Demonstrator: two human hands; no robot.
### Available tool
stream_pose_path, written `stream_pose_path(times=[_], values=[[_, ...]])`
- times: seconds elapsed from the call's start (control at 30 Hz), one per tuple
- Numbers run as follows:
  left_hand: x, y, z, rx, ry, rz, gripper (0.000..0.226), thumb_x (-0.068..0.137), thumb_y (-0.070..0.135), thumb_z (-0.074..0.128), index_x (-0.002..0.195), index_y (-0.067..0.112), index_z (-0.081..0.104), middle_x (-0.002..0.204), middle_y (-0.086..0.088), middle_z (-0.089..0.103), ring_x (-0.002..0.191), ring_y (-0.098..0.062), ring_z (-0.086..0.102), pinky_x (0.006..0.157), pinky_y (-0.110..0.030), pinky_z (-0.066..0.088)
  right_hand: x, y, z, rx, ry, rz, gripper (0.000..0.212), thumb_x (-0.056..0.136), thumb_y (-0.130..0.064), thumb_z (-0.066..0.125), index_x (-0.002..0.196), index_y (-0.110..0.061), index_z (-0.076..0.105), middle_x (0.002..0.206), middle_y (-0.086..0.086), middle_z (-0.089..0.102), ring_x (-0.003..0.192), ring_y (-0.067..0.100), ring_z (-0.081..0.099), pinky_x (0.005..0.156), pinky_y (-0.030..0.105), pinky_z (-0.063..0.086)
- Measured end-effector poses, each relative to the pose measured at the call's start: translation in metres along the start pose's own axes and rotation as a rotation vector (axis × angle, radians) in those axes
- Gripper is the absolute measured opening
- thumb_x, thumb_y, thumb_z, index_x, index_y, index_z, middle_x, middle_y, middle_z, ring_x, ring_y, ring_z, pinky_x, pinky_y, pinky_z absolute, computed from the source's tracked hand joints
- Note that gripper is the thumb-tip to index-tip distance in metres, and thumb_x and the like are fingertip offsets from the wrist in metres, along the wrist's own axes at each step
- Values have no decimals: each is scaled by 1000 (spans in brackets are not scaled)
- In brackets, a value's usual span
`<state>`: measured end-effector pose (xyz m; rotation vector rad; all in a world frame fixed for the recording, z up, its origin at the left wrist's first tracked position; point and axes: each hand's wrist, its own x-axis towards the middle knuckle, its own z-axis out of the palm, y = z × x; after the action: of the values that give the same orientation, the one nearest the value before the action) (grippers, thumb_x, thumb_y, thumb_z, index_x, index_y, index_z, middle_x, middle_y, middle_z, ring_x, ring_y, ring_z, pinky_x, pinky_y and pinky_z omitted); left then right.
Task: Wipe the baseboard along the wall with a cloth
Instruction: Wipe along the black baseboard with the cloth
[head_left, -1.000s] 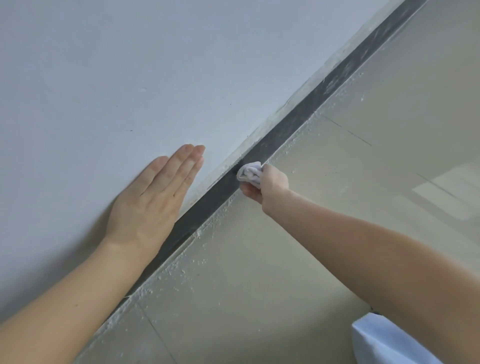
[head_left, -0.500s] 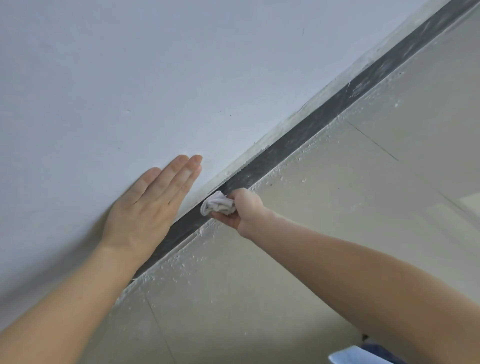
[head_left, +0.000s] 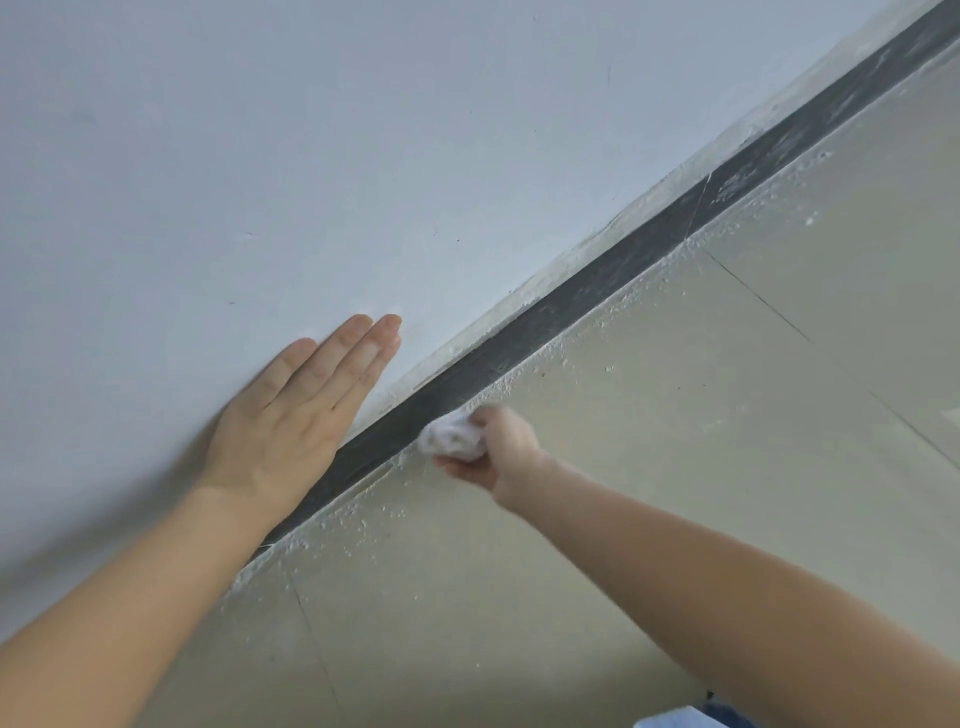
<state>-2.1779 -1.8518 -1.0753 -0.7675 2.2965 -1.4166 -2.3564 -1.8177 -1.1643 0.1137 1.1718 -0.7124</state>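
Observation:
A dark grey baseboard (head_left: 597, 296) runs diagonally from lower left to upper right where the white wall meets the floor. It carries pale dust streaks toward the upper right. My right hand (head_left: 496, 449) grips a crumpled white cloth (head_left: 451, 438) and presses it on the lower edge of the baseboard. My left hand (head_left: 301, 410) lies flat on the wall (head_left: 311, 156) just above the baseboard, fingers together and stretched out, holding nothing.
Beige floor tiles (head_left: 675, 415) with thin dark joints fill the right side. White crumbs and dust line the floor along the baseboard. A bit of blue and white fabric (head_left: 691, 719) shows at the bottom edge under my right arm.
My right hand has slid the cloth along the baseboard toward the lower left, closer to my left hand. The left hand has stayed flat on the wall.

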Motion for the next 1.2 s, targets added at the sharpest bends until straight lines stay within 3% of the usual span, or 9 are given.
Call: stream_pose_path(times=[0.1, 0.2, 0.3, 0.53, 0.67, 0.8, 0.93, 1.07, 1.2], values=[[1, 0, -1, 7, 15, 3, 87, 84, 36, 65, 152, 15, 14, 160, 1, 1, 145, -17, 4, 116, -34, 0, 16, 15, 14, 57, -114, 44, 25, 95, -3, 43, 116, 1, 55, 106, 21, 61, 77, 25, 65, 57, 29, 58], [0, -1, -1, 5, 5, 3, 88, 84, 35, 66, 152, 15, 14, 159, 1, 2, 144, -17, 5, 116, -34, 0, 28, -8, 5, 108, -45, -75, 39, 94, -1, 41, 132, 5, 43, 127, 23, 53, 80, 23, 60, 63, 30, 58], [-1, 0, 0, 13, 10, 5, 90, 82, 34, 68, 152, 15, 14, 160, 2, 3, 144, -17, 5, 116, -34, 0, 32, -48, -28, 141, 76, -203, 43, 94, 0, 39, 137, 4, 39, 133, 23, 49, 75, 21, 57, 52, 26, 57], [0, 0, 1, 5, 4, 6, 86, 85, 34, 65, 152, 15, 15, 160, 0, 2, 145, -18, 5, 117, -35, -4, -1, -101, -79, 382, 307, -483, 17, 95, -11, 41, 79, -15, 45, 90, 6, 51, 69, 17, 56, 52, 22, 57], [0, -1, 0, 10, -13, 3, 89, 83, 33, 67, 152, 15, 14, 160, 1, 1, 145, -17, 3, 117, -34, -4, -1, -54, -49, 159, 225, -362, 6, 94, -15, 45, 94, -13, 51, 81, 2, 54, 68, 17, 60, 58, 29, 59], [2, -2, -4, -28, -21, -2, 89, 83, 30, 66, 152, 14, 13, 159, 2, 1, 145, -17, 3, 117, -33, -4, 11, 16, -3, -28, -48, -55, 18, 91, -5, 51, 105, 4, 55, 96, 20, 58, 72, 27, 62, 50, 31, 59], [2, 3, -6, -20, -8, 12, 78, 89, 27, 56, 153, 15, 12, 160, 3, 2, 145, -17, 2, 116, -35, -2, 18, 59, 35, -164, -219, 77, 36, 95, -8, 46, 128, 5, 47, 108, 17, 58, 72, 17, 61, 61, 25, 56], [5, 7, -13, -21, -10, 2, 58, 95, 9, 15, 153, 14, 8, 160, 0, -2, 144, -18, 0, 115, -37, -4, 20, 43, 48, -28, -188, 21, 41, 95, -3, 41, 135, 4, 41, 122, 18, 54, 88, 22, 61, 69, 26, 56], [6, 3, -16, -81, 9, -25, 65, 89, 0, 21, 152, 11, 9, 160, -1, 3, 145, -20, 2, 115, -36, -2, 17, 4, 27, 90, -88, -46, 43, 95, -1, 39, 138, 4, 38, 134, 22, 50, 86, 23, 58, 59, 27, 56]])
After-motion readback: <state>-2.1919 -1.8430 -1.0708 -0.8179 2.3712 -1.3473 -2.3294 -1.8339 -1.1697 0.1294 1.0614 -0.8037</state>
